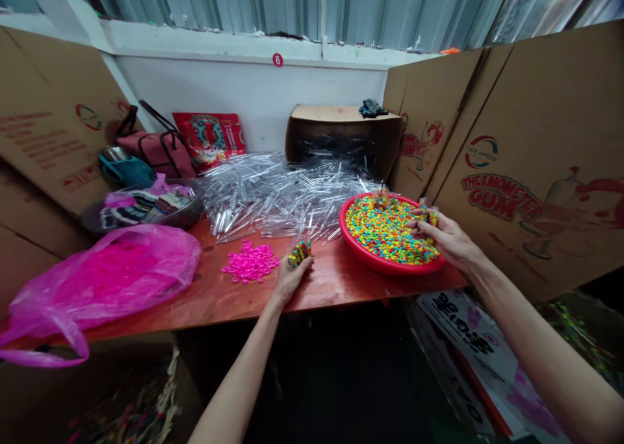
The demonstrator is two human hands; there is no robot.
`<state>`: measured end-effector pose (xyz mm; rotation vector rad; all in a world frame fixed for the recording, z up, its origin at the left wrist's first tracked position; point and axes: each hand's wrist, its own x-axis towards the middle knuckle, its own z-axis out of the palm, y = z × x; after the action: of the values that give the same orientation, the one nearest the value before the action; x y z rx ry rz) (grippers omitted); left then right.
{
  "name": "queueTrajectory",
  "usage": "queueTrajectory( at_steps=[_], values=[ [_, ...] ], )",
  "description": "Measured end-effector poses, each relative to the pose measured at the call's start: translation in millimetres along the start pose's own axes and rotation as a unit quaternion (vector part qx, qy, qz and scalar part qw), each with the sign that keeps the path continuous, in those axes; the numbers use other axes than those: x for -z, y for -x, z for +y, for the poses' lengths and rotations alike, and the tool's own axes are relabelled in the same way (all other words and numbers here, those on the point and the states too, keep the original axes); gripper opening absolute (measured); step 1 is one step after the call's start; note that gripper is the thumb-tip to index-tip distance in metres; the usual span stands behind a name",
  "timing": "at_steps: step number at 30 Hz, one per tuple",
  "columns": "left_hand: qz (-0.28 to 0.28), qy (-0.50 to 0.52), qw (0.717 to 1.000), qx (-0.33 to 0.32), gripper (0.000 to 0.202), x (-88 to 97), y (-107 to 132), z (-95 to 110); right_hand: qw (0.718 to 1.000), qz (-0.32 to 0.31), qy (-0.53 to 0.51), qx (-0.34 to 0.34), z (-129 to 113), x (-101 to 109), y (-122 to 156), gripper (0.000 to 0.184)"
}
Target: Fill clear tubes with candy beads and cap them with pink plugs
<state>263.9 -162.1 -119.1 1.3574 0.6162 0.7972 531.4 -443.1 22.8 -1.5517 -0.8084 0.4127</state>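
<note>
Hands apart, my left hand (291, 279) clamps a candy-filled clear plastic tube (299, 253) while my right hand (446, 236) pinches another candy-filled tube (427, 215) above the round red plastic basin (390, 268), set within its reach.

The bare left forearm (236, 382) and right forearm (541, 353) reach forward and inward from the lower edge of view. The left hand (291, 278) curls closed, palm down, while the right hand (446, 237) sits higher, wrist raised, fingers bunched.
</note>
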Motion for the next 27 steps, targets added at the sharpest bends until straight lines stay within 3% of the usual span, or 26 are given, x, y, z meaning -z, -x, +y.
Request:
queueTrajectory(
  at_steps=[4,12,15,18,20,21,23,25,27],
  values=[
    [0.0,-0.003,1.0,-0.002,0.04,-0.7,1,2,0.997,-0.013,-0.078,-0.016,-4,-19,-1,0.047],
    [-0.014,-0.006,1.0,-0.006,0.041,1.8,0,-2,0.994,-0.013,-0.104,-0.029,-6,-28,-1,0.046],
    [-0.008,-0.006,1.0,-0.002,0.041,1.2,0,0,0.999,-0.022,-0.045,0.002,-5,-26,-5,0.046],
    [-0.005,-0.004,1.0,0.004,0.041,0.1,1,1,0.989,-0.018,0.13,0.074,-5,-12,-6,0.038],
    [-0.007,-0.002,1.0,0.001,0.04,-0.2,1,1,0.934,-0.002,0.333,0.126,-6,3,2,0.029],
    [-0.007,-0.002,1.0,-0.002,0.04,-0.2,0,0,0.883,0.008,0.447,0.145,-6,11,8,0.027],
    [-0.005,-0.004,1.0,-0.01,0.039,0.2,0,-1,0.741,0.029,0.652,0.158,-3,23,26,0.029],
    [-0.004,-0.006,1.0,-0.011,0.039,0.7,-1,-2,0.606,0.037,0.78,0.151,2,29,45,0.03],
    [-0.005,-0.009,1.0,-0.007,0.039,1.1,0,-2,0.533,0.029,0.833,0.144,9,30,61,0.029]
  ],
)
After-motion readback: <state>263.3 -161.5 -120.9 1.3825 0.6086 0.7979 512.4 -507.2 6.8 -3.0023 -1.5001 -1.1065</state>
